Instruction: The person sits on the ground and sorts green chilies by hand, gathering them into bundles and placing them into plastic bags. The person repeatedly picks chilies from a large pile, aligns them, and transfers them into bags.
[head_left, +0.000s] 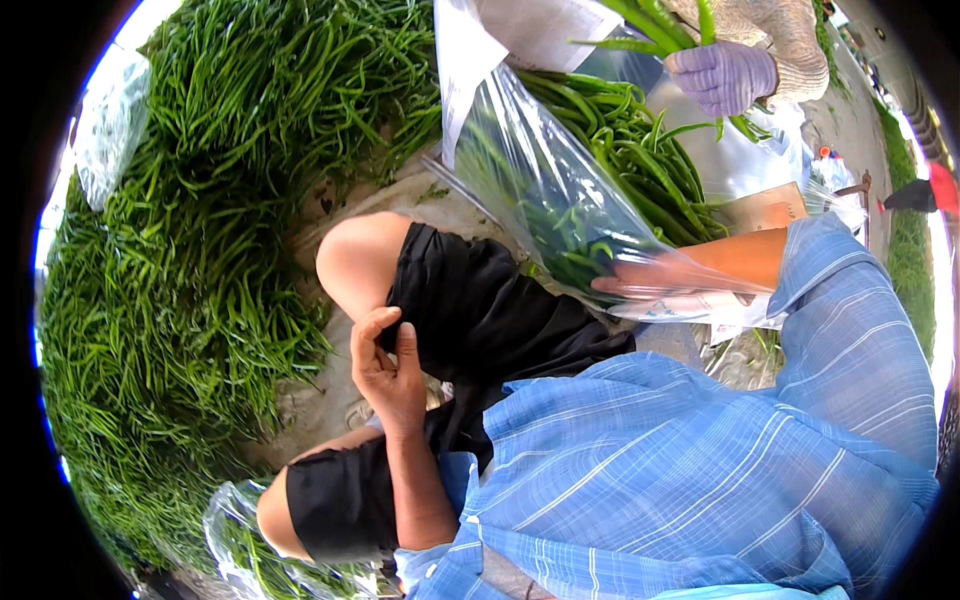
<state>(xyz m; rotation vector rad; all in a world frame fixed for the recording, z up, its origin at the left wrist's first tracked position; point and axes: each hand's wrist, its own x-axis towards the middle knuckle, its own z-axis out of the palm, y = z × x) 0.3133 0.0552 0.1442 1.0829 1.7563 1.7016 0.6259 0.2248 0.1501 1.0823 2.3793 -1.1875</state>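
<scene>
My left hand (pixel 388 378) is raised beside my bare knee and the black shorts (pixel 480 300). Its thumb and bent forefinger stand apart, with nothing between them. On the other side, my right hand (pixel 650 278) shows through the clear film of a plastic bag (pixel 540 170), fingers stretched out against its lower part. Long green chili peppers (pixel 640 160) fill that bag. Whether my right hand is inside the bag or behind it, I cannot tell. Above the bag's far side, another person's hand in a lilac glove (pixel 722 78) grips a bunch of green chilies (pixel 655 25).
A big heap of green chilies (pixel 190 260) spreads over the ground at left. A crumpled clear bag (pixel 112 125) lies at its far edge. Another clear bag with chilies (pixel 235 530) sits by my lower knee. A brown cardboard piece (pixel 762 208) is near my right forearm.
</scene>
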